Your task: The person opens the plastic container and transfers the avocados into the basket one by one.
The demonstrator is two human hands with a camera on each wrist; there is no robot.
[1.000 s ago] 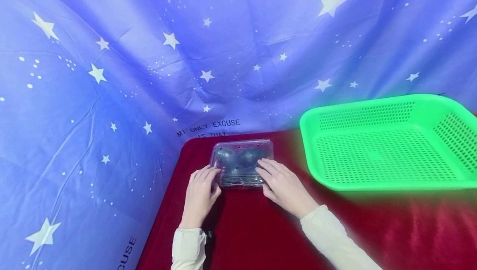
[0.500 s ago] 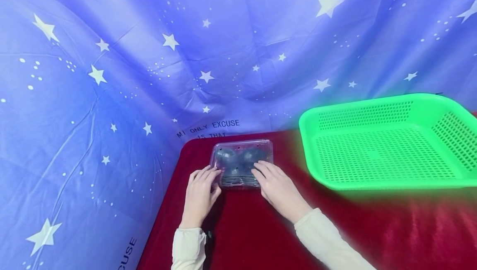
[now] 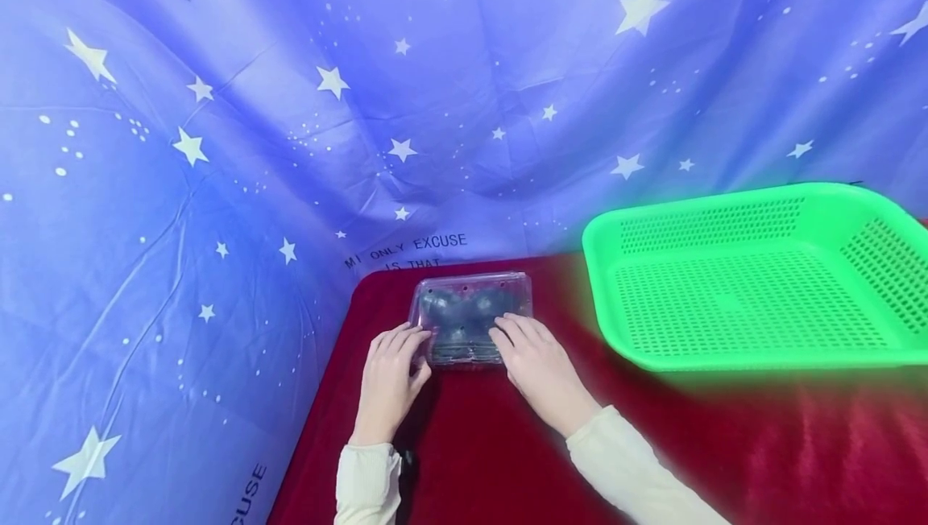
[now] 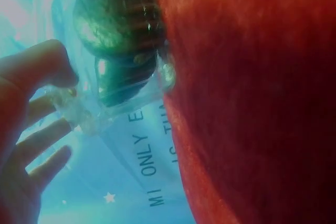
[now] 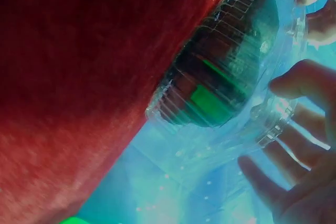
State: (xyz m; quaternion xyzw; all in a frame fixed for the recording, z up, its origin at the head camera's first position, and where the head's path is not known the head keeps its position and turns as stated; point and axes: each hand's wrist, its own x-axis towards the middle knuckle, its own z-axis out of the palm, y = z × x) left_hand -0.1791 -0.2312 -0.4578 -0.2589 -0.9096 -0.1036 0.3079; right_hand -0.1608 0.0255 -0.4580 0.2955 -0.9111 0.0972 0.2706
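A clear plastic clamshell box with small holes in its top sits on the red cloth, holding dark green rounded fruits that look like avocados. At its left front corner, my left hand pinches the rim, thumb on one side and fingers on the other, as the left wrist view shows. My right hand grips the rim at the right front, its fingertips over the lid. In the right wrist view the thumb presses against the ridged edge. The box looks closed. Parts of its front corners are hidden behind the hands.
To the right stands a large green perforated basket with nothing visible inside. Red cloth covers the table. A blue star-printed curtain hangs close behind the box and along the left side.
My right hand has slid slightly left along the front of the box, then stayed there. The left hand and the box look the same.
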